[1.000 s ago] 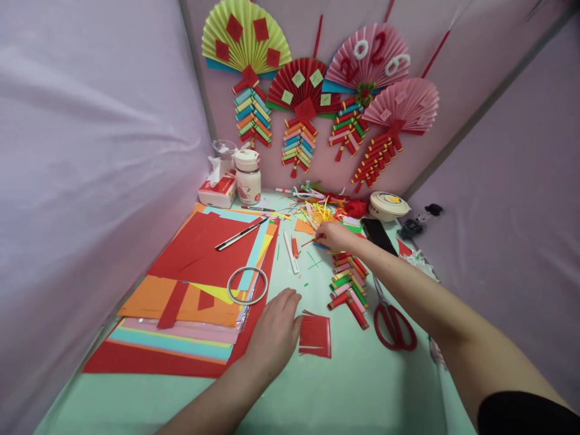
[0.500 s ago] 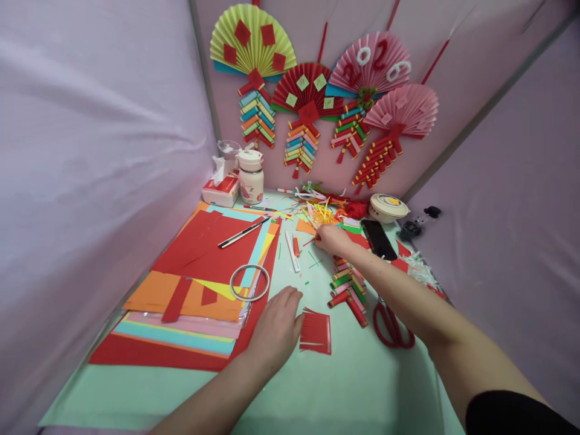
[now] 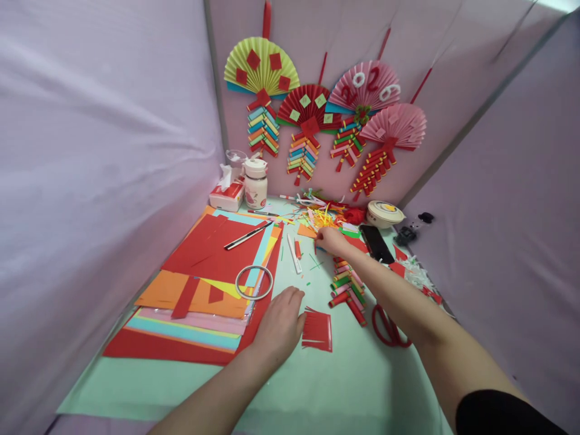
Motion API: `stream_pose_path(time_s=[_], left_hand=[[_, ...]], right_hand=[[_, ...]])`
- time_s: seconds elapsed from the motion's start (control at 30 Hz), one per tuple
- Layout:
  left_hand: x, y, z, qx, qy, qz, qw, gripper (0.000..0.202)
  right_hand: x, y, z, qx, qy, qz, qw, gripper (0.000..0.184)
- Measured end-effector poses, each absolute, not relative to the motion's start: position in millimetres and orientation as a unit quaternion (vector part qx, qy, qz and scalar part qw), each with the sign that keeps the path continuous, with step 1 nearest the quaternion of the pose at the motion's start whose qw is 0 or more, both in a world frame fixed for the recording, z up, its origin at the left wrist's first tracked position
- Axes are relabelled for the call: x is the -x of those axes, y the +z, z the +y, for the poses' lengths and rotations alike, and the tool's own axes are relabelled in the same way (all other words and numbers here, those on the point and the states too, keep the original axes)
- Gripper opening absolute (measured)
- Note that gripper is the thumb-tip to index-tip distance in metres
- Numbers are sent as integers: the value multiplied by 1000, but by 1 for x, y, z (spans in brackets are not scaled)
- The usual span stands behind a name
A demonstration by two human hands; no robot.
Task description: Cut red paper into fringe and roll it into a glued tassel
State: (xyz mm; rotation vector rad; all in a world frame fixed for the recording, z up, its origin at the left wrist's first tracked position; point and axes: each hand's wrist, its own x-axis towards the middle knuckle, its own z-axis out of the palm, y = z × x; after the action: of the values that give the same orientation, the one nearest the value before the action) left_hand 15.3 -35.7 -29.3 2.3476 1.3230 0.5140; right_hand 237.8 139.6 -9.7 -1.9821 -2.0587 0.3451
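Note:
My left hand point(image 3: 281, 317) lies on the table with its fingers stretched out, beside the red fringed paper point(image 3: 318, 330). Its thumb is close to the paper's cut left edge, and I cannot tell whether it touches. Farther off, my right hand point(image 3: 331, 240) is pinched at the near side of a heap of coloured paper strips point(image 3: 324, 215). A thin sliver, apparently a paper strip, shows under its fingertips. Below the right forearm lies a string of rolled-paper firecrackers point(image 3: 348, 293), partly covered by the arm. Red-handled scissors point(image 3: 388, 326) lie under the forearm, their blades hidden.
Coloured paper sheets point(image 3: 199, 241) are stacked at left, with a utility knife point(image 3: 248, 235) and a tape ring point(image 3: 254, 283) on top. A white pen-like tool point(image 3: 294, 254), phone point(image 3: 377, 243), lidded bowl point(image 3: 385, 214), bottle point(image 3: 256, 184) and tissue box point(image 3: 228, 196) stand around. Paper fans point(image 3: 308, 106) hang behind.
The view has tilted up a little. My right hand stays by the heap; the red strip that stuck out leftward from its fingers now shows only as a sliver below them. My left hand stays put.

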Motion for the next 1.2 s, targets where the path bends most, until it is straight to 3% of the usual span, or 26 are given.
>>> stream_pose_path(time_s=[0.27, 0.5, 0.73, 0.87, 1.2], left_hand=[[-15, -25, -37, -836, 181, 475, 206, 37], [-15, -25, -38, -840, 198, 463, 204, 34], [-17, -26, -39, -842, 214, 454, 197, 34], [-19, -28, -41, -844, 236, 440, 196, 33], [-22, -25, -46, -910, 209, 273, 230, 38]], right_hand=[[-250, -5, 145, 660, 270, -583, 388, 22], [-247, 9, 133, 618, 334, -511, 495, 27], [-233, 29, 60, 585, 374, -532, 485, 18], [-230, 34, -16, 552, 407, -560, 465, 22], [-221, -14, -145, 675, 325, -562, 351, 12]])
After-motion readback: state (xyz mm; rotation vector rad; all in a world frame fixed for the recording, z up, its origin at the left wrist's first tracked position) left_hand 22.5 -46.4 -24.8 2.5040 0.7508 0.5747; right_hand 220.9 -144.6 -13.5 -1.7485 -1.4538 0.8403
